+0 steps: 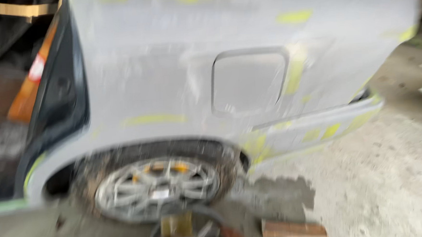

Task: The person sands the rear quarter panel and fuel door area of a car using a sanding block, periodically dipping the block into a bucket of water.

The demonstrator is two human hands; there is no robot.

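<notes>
Neither of my hands is in view. The blurred view shows the rear side panel (170,77) of a car, sanded grey with yellow-green filler patches (154,119). A square fuel flap (249,80) sits in the middle of the panel. Below it is a dusty tyre with a silver alloy wheel (158,186). At the left are the dark rear edge and an orange and red tail light (33,77).
A concrete floor (377,172) with a damp dark patch (282,196) spreads to the right. A wooden block (294,230) lies near the bottom edge. A round tool or stand (178,231) sits under the wheel, too blurred to identify.
</notes>
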